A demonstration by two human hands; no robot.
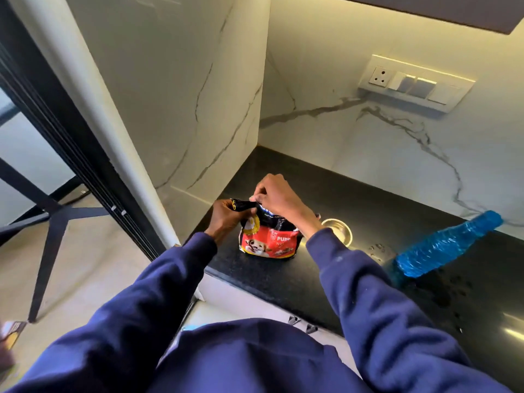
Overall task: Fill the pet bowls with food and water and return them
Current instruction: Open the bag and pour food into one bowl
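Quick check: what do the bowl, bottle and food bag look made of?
The bowl looks like stainless steel: shiny, bright rim glints. The bottle looks like translucent blue plastic, ribbed. The food bag seems glossy printed plastic film, creased at its top.

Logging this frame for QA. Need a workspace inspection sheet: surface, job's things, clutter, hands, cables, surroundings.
Surface: black counter, with water drops beside the bottle.
Job's things: bag upright near the counter's front edge. Steel bowl just right of it, partly behind the right sleeve; contents cannot be told. Blue bottle further right, apart from the bowl.
Clutter: nothing seen.
Hands: left hand grips the bag's top at its left end. Right hand pinches the top edge.
Cables: nothing seen.
Surroundings: marble walls, socket panel above the counter, black frame on the floor at left.
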